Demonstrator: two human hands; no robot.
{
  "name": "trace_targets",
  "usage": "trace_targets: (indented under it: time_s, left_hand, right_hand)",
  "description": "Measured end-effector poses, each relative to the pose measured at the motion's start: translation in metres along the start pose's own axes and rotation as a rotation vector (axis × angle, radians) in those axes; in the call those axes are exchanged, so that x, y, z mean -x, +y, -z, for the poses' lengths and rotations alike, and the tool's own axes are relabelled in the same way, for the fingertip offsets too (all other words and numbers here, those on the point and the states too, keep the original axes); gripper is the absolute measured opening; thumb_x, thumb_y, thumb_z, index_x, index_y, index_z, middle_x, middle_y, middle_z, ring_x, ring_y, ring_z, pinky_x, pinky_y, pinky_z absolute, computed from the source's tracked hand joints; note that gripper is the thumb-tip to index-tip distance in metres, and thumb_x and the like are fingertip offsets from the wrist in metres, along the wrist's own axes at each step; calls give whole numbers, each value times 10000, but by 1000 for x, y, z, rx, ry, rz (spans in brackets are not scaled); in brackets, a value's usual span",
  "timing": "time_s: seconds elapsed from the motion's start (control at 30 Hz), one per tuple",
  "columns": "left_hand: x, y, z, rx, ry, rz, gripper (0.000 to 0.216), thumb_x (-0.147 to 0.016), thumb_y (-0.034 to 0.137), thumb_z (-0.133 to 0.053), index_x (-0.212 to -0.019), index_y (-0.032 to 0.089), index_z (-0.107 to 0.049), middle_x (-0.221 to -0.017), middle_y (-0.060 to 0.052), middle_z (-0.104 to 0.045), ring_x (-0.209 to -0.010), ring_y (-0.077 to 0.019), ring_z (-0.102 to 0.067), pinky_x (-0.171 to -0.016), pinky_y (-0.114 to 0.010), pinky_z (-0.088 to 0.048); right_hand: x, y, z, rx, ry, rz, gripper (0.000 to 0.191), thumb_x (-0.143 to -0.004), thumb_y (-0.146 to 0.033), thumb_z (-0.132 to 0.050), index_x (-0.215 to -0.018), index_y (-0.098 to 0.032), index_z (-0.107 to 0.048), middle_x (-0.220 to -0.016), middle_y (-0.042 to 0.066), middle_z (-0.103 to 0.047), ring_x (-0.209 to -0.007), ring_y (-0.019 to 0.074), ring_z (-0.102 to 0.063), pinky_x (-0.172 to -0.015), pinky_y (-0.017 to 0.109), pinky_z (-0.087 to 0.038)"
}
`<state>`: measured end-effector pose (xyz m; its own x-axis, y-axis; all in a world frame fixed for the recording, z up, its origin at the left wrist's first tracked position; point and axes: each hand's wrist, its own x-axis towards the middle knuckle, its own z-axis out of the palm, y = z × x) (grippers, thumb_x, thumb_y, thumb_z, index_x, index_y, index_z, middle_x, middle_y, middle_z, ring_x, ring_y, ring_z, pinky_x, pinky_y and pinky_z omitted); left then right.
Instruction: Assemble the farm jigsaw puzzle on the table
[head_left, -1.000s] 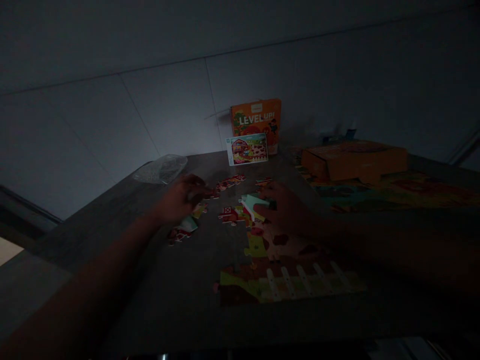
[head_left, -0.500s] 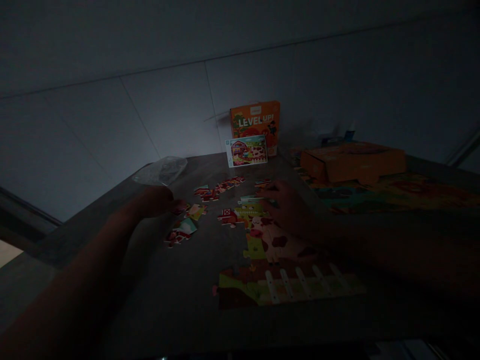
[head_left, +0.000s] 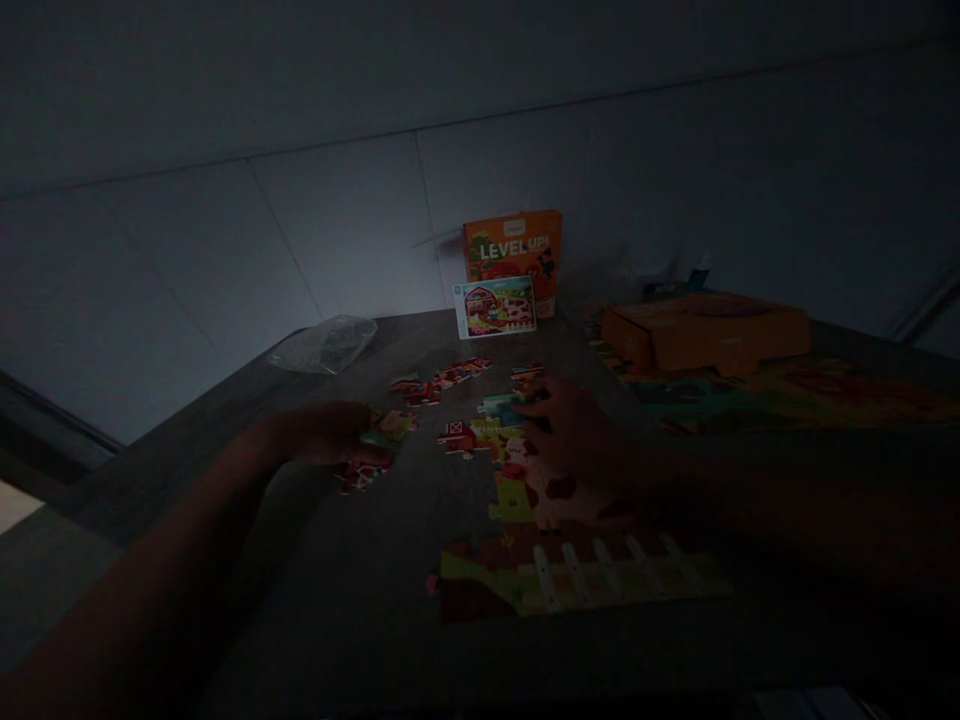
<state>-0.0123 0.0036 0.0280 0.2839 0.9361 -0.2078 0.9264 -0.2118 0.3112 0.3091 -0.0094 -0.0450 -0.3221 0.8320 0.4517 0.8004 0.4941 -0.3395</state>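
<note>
The light on my feed is very low, so I take everything relative to the half-built jigsaw puzzle [head_left: 559,565]: flat cardboard, matt, with a white picket fence over a green and brown strip along its near edge and a narrower column of joined pieces rising from it. My right hand [head_left: 574,432] lies palm down at the top of that column, its fingertips [head_left: 534,408] on a pale teal piece [head_left: 501,404] at the puzzle's far end. Whether the fingers pinch the piece or only press it flat I cannot tell. My left hand [head_left: 330,436] is to the left of the puzzle, knuckles up and fingers loosely curled over a few loose pieces [head_left: 365,468] with red and green print and knobbed edges. It touches them, but I cannot tell if it grips any. Beyond the puzzle, a second scatter of small red pieces [head_left: 442,377] lies flat on the smooth grey table [head_left: 337,610]. Further back stands an upright orange box [head_left: 514,250] printed LEVEL UP!, with a glossy picture card [head_left: 496,307] leaning against it. Back and left of the puzzle is a crumpled clear plastic bag [head_left: 324,343]. To its right a shallow orange cardboard tray [head_left: 705,332] rests on a large, dark, colourful finished puzzle [head_left: 810,395].
</note>
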Motion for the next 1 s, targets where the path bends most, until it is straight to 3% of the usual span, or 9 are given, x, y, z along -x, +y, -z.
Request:
trace_targets:
  time_s: [0.03,0.13,0.27,0.37,0.53,0.67,0.83,1.0]
  left_hand:
    - [-2,-2,2,-39,-45,6,411,-598,571,-758,-700,197,-620,-602,-27,-649,-528,-201,-606,-457,-243,-346]
    - [-7,-6,4,-67,94,-22,397,-622,566,-716,-686,195,-587,-646,-50,-646,-563,-206,-607,-462,-247,-347]
    - [-10,-4,5,59,120,-37,339,-737,536,-572,-780,200,-593,-682,-50,-657,-535,-195,-605,-474,-257,-392]
    - [-10,5,4,123,143,-14,323,-757,498,-528,-810,191,-611,-733,-59,-673,-502,-178,-593,-486,-265,-411]
    - [-14,15,-1,48,339,-93,268,-767,433,-536,-746,181,-627,-712,-57,-657,-629,-181,-601,-565,-255,-415]
    - [-14,25,-6,300,435,-179,296,-815,467,-546,-781,177,-595,-646,-15,-594,-567,-143,-528,-524,-236,-385]
    - [-4,62,-30,622,433,-369,282,-791,438,-649,-786,167,-571,-675,7,-559,-618,-129,-526,-585,-239,-426]
    - [0,87,-58,701,193,-533,245,-799,392,-666,-809,161,-584,-764,-18,-606,-695,-141,-563,-637,-254,-452]
  right_hand:
    - [0,0,0,-5,5,-3,271,-772,-152,-642,-1003,-218,-768,-1088,102,-615,-968,233,-592,-856,375,-476]
    - [0,0,0,8,16,-22,291,-786,-154,-637,-1040,-226,-759,-1111,105,-607,-962,230,-593,-859,373,-473]
    - [0,1,-2,17,9,-48,259,-816,-199,-624,-1040,-230,-751,-1118,107,-597,-918,226,-595,-811,370,-482]
    - [-1,0,-2,-3,62,27,253,-817,-192,-614,-1036,-195,-739,-1115,115,-610,-971,233,-593,-872,383,-474]
    - [-2,-7,4,-62,131,120,250,-792,-152,-599,-1006,-193,-722,-1135,110,-638,-1122,261,-563,-984,425,-436]
    - [-1,-12,8,-145,143,154,234,-821,-184,-581,-1026,-178,-695,-1115,112,-657,-1124,261,-568,-983,432,-432]
    - [2,-12,9,-279,88,301,224,-901,-319,-555,-1031,-172,-663,-1005,82,-681,-942,196,-608,-830,330,-451]
    - [2,-14,13,-176,-63,433,275,-921,-322,-511,-704,-171,-586,-696,17,-566,-687,141,-492,-678,271,-376]
